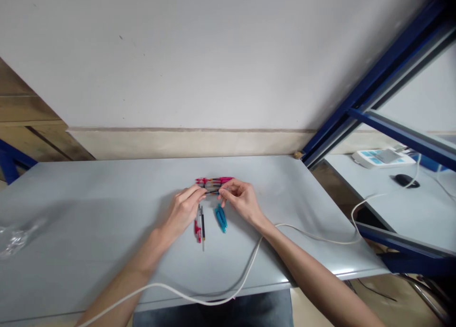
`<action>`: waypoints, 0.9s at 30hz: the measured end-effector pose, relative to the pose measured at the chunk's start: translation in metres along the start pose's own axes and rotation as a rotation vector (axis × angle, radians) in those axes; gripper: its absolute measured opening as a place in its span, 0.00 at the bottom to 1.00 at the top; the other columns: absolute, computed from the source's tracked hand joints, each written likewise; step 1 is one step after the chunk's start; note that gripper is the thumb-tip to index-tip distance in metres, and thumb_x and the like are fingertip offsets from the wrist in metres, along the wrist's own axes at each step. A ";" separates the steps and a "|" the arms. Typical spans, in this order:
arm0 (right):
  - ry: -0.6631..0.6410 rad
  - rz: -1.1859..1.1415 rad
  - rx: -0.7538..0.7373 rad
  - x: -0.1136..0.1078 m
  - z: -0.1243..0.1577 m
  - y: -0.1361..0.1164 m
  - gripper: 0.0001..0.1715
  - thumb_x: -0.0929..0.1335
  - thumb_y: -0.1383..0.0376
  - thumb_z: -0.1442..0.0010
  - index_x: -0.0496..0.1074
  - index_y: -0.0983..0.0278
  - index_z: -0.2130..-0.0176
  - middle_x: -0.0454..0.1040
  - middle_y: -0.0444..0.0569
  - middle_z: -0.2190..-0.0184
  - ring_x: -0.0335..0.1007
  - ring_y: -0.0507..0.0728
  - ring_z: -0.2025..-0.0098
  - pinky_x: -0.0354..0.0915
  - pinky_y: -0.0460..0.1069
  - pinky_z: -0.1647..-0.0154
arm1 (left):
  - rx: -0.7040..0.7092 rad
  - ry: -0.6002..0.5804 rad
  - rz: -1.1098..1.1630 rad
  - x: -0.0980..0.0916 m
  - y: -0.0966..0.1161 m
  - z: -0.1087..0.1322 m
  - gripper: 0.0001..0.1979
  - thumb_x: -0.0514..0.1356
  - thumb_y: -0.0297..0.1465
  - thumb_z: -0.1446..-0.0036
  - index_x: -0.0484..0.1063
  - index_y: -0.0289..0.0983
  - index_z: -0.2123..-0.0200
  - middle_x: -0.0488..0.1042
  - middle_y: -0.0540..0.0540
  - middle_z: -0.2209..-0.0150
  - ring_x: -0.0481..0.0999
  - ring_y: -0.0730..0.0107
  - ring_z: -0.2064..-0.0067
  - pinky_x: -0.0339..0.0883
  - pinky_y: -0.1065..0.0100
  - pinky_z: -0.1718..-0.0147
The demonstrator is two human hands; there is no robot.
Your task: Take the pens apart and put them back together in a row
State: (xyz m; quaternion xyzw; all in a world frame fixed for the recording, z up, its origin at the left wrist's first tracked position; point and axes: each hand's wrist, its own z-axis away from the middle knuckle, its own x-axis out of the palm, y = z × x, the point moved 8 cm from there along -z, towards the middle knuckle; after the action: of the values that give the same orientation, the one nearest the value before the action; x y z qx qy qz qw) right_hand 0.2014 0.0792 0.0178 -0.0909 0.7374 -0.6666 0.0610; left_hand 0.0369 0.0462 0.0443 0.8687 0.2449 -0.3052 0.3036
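My left hand point(183, 207) pinches one end of a thin dark pen refill point(213, 192), held level just above the table. At the other end, the fingers of my right hand point(244, 199) are closed round it and partly hide it. Just beyond the hands lie several pens with red ends point(213, 179) in a row. Nearer to me are a clear pen barrel with a red clip point(198, 229) and a loose black refill point(203, 228), side by side. Teal pen parts point(221, 217) lie below my right hand.
The grey table point(107, 232) backs onto a white wall. A white cable point(245, 274) loops across its front and under my right forearm. Crumpled clear plastic point(17, 239) lies at the left. Beyond a blue frame point(370, 75) are a mouse point(406, 180) and a white device point(383, 157).
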 end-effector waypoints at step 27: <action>-0.161 0.854 -0.270 0.050 0.009 -0.012 0.08 0.69 0.70 0.35 0.80 0.61 0.61 0.78 0.48 0.61 0.73 0.57 0.58 0.64 0.49 0.56 | -0.343 0.038 -0.037 -0.001 -0.035 0.005 0.15 0.49 0.35 0.28 0.70 0.39 0.66 0.70 0.52 0.74 0.68 0.72 0.73 0.59 0.71 0.69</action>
State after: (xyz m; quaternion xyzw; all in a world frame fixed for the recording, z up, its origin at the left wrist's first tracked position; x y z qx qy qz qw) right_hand 0.1546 0.0586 0.0308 0.1628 0.7819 -0.4705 0.3752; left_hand 0.0129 0.0666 0.0287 0.8051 0.3152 -0.2481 0.4370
